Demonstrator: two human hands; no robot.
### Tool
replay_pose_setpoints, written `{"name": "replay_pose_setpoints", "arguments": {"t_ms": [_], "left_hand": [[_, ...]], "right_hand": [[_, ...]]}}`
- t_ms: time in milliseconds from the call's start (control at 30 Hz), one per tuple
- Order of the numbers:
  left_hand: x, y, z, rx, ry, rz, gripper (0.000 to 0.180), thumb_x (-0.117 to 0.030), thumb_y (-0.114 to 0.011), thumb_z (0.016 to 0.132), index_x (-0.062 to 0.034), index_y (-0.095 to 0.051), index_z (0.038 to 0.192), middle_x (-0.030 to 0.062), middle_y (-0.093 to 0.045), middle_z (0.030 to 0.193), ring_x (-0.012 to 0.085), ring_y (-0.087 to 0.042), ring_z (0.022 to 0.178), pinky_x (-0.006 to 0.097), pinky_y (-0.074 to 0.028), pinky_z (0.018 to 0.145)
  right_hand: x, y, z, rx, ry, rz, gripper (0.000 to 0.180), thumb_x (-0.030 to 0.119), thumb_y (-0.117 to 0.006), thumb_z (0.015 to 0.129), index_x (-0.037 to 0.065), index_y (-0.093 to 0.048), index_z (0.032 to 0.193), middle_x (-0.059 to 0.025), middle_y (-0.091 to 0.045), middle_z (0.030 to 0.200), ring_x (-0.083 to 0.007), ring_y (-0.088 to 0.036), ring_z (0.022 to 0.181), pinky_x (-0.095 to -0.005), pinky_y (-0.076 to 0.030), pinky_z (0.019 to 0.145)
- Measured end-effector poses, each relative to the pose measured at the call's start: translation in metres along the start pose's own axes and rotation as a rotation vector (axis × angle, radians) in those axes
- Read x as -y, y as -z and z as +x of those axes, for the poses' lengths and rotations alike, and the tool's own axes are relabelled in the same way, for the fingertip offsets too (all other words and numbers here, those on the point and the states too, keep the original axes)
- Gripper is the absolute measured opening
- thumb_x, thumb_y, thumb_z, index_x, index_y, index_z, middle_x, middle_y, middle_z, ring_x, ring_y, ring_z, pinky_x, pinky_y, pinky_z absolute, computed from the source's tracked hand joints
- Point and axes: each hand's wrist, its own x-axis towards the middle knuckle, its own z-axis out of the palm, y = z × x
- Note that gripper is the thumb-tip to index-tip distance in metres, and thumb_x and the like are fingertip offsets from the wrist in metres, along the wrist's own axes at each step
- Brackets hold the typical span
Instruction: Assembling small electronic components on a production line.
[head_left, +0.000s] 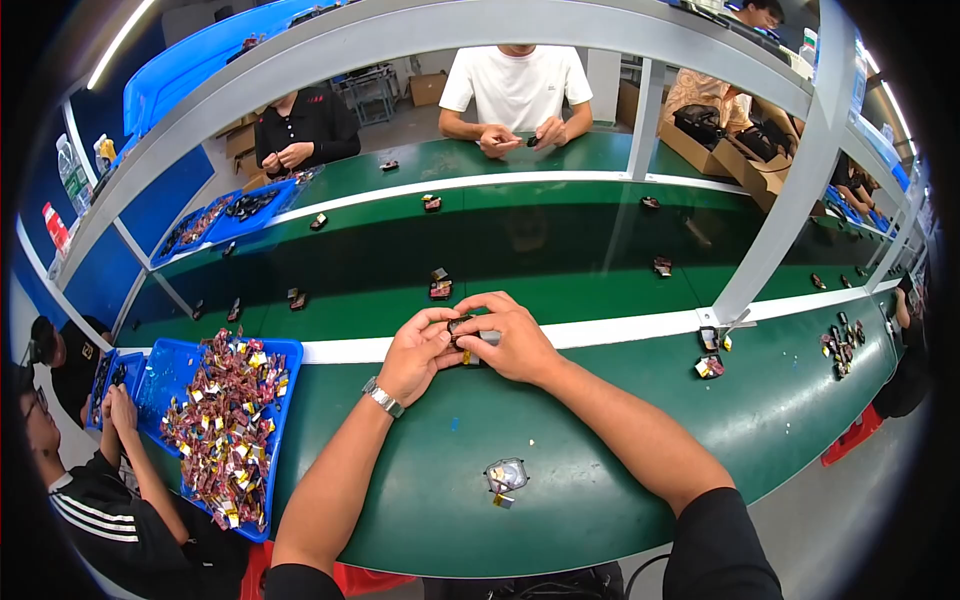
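My left hand [415, 350], with a metal watch on its wrist, grips a small black casing [459, 326] above the near edge of the green table. My right hand [515, 345] closes on the same casing from the other side. A small grey piece [488, 338] shows by the right fingers; I cannot tell what it is. A bit of yellow peeks out under the hands. Nearer to me, between my forearms, lies a clear-and-black square casing [508, 473] with a silver-and-yellow part at its lower edge.
A blue tray [289, 400] heaped with small reddish circuit parts stands on the left. Small assemblies [709, 367] lie to the right, with a cluster [843, 345] farther right. A grey metal frame post [775, 235] rises at the right. Other people sit around the table.
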Motion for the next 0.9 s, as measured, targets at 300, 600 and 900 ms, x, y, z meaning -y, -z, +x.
{"name": "replay_pose_setpoints", "arguments": {"t_ms": [300,600,900], "left_hand": [[0.003,-0.001,0.0,-0.022,-0.023,0.041,0.027,-0.003,-0.051,0.098,-0.0024,-0.048,0.124,0.0114,-0.064,0.114,0.0183,-0.064,0.105,0.034,-0.056,0.091],[0.001,0.001,0.0,0.01,-0.08,0.03,0.027,-0.006,-0.056,0.097,-0.0031,-0.047,0.122,0.0162,-0.061,0.124,0.0239,-0.063,0.111,0.039,-0.056,0.093],[0.002,0.005,-0.002,0.034,-0.051,-0.089,0.026,-0.009,-0.055,0.098,-0.0041,-0.048,0.122,0.0172,-0.058,0.129,0.0234,-0.062,0.111,0.041,-0.054,0.096]], "right_hand": [[0.004,-0.003,0.001,-0.03,0.049,-0.027,0.015,0.009,-0.073,0.078,0.008,-0.075,0.094,-0.0072,-0.064,0.119,-0.0276,-0.055,0.115,-0.039,-0.048,0.095],[0.019,-0.001,0.003,-0.108,0.119,-0.111,0.014,0.006,-0.072,0.076,0.005,-0.073,0.091,-0.0091,-0.061,0.122,-0.0292,-0.052,0.121,-0.039,-0.047,0.098],[0.007,-0.007,0.0,-0.081,0.021,0.017,0.017,0.006,-0.073,0.075,0.008,-0.075,0.092,-0.008,-0.062,0.123,-0.0283,-0.053,0.119,-0.0387,-0.047,0.097]]}}
